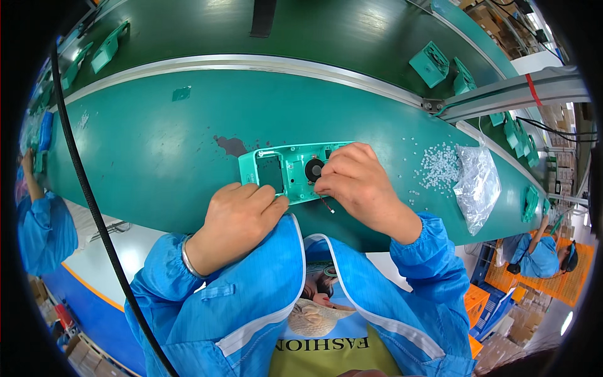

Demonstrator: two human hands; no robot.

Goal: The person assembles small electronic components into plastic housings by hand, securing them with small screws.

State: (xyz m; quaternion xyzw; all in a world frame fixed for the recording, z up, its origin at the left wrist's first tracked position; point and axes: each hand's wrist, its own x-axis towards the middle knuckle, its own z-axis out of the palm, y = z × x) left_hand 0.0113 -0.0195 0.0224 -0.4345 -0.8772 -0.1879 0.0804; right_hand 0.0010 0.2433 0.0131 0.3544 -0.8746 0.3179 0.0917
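Note:
A teal plastic housing (294, 164) lies with its hollow inside upward on the green bench top, close to my body. My left hand (242, 213) is closed on its near left edge, fingers curled over the rim. Inside the housing sits a round black speaker (314, 169), with a thin wire ending in a small white plug (332, 211) hanging over the near rim. My right hand (355, 185) is at the speaker's right side, thumb and fingertips pinched together. Whatever those fingertips hold is hidden by the hand itself.
Small white pieces (438, 164) lie scattered beside a clear plastic bag (476, 188) at the right. Beyond a metal rail, more teal housings (430, 64) stand on a dark green belt (326, 31). A black cable (88, 188) crosses the left side. Co-workers sit at both sides.

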